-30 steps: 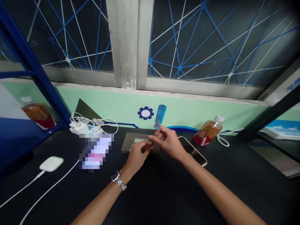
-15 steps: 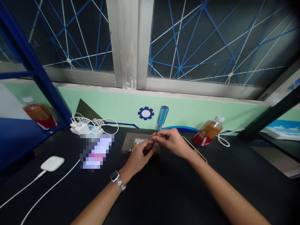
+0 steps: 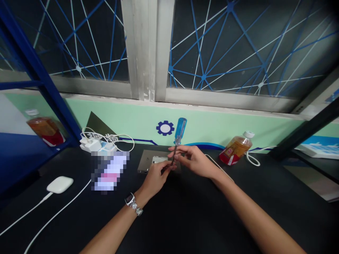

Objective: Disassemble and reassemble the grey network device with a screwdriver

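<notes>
A screwdriver [image 3: 180,128] with a clear blue handle stands nearly upright, its handle on top leaning slightly right. The fingers of my right hand [image 3: 194,161] are closed lightly around its thin dark shaft, below the handle. Lower down, my left hand [image 3: 156,173] pinches the tip end of the shaft between thumb and fingers. Whether a small part is also in that pinch is hidden. Just behind and under my hands lies a flat grey-brown metal case [image 3: 145,160] with a white label, its right part covered by my fingers.
On the left are a pixelated bright screen [image 3: 112,173], a white charger puck [image 3: 60,184] with its cable, and a white power strip [image 3: 97,145] with tangled leads. A drink bottle [image 3: 235,148] stands at the back right, against the green wall. A blue metal frame [image 3: 50,91] rises at left.
The screwdriver's handle has shifted slightly left and up. My right hand's fingers have straightened a little along the shaft. My left hand stays nearly in place.
</notes>
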A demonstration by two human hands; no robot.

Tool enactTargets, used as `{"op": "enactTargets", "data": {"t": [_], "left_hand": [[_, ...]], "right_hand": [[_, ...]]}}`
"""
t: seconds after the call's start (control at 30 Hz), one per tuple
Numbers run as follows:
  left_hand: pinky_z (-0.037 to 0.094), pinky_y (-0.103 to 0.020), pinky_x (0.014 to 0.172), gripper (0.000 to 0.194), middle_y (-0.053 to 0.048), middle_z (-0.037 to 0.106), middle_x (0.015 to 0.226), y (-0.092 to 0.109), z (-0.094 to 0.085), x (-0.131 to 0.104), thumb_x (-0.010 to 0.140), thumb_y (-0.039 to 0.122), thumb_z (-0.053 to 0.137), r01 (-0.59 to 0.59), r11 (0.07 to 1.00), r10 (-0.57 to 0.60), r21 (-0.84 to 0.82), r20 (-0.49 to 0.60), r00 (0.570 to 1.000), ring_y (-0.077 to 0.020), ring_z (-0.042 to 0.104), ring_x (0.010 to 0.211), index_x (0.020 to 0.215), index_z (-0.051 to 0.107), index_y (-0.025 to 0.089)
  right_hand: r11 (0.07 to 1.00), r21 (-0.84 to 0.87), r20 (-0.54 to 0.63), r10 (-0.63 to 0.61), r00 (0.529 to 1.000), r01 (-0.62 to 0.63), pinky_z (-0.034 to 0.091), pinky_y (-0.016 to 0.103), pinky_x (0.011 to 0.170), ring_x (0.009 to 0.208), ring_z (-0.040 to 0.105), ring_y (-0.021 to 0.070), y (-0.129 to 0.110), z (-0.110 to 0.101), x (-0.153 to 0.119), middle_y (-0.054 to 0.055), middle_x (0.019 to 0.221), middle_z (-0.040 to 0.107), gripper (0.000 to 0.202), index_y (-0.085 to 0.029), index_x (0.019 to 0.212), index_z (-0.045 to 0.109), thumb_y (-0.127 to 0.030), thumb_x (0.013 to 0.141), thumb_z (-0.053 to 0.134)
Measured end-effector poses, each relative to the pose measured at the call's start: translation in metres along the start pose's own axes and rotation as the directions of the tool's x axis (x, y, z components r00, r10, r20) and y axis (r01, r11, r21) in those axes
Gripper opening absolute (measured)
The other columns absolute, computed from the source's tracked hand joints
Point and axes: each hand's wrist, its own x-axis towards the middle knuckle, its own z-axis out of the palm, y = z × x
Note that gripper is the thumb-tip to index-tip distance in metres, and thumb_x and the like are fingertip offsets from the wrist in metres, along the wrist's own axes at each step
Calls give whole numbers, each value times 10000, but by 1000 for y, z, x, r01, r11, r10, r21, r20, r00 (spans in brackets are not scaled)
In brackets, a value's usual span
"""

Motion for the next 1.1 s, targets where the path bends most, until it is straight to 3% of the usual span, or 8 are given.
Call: {"op": "enactTargets", "data": {"t": [0.1,0.23,0.37,0.47,0.67,0.77,0.83,1.1], "left_hand": [[519,-325,878,230,-55,758,998,3,-1,0,963,253,509,-5,1000,5,-4,36,999,-209,706,941,1074,705,208],[529,-316,868,214,-69,738,1019,6,3,-1,932,245,558,-19,1000,20,-11,10,1000,-196,698,925,1110,661,185],[538,-291,753,111,-50,714,898,2,7,-1,860,233,656,-15,998,22,62,-114,993,-181,672,791,953,655,172],[528,-277,712,58,-39,710,832,-1,7,0,872,223,641,-16,997,25,69,-125,992,-171,662,734,879,663,170],[533,-317,791,174,-61,752,952,2,1,2,925,261,570,-32,999,32,6,-33,999,-213,697,861,987,719,193],[535,-345,852,217,-67,756,1000,4,-1,2,946,255,532,-20,999,21,-38,16,1000,-226,707,919,1046,715,198],[529,-351,884,232,-68,753,1027,5,-3,2,956,248,512,-14,999,16,-47,45,999,-225,706,952,1072,708,202],[538,-323,800,97,-48,739,919,1,0,0,871,248,640,-37,996,42,78,-68,997,-199,694,836,940,684,195]], "right_hand": [[1000,29,16,3,1000,-4,508,267,603,714,674,164,-1,-3,-1,75,950,736,296,-176,1056,685,-408,918,563],[997,-66,-121,-41,992,33,459,231,553,608,609,127,2,3,0,27,750,699,240,-172,834,675,-409,861,654],[992,-127,-258,-58,964,25,396,215,491,530,497,98,7,11,2,-4,644,625,289,-173,728,620,-435,808,710],[992,-129,-309,-50,950,10,401,211,494,533,496,95,10,14,4,-12,639,606,300,-176,723,595,-438,798,720],[999,-51,-43,3,999,-5,503,253,579,667,647,151,4,3,1,44,853,711,335,-189,1110,652,-446,905,583],[999,-29,55,-25,998,27,536,290,678,749,671,164,-1,-3,-2,74,1013,720,333,-179,1103,675,-428,940,528],[999,-28,63,-27,998,29,532,293,701,735,669,162,-2,-5,-2,63,943,731,321,-171,1056,687,-422,945,522],[975,-219,-266,-84,960,24,374,230,490,513,487,109,14,12,2,-6,583,611,376,-172,651,626,-504,817,681]]}}
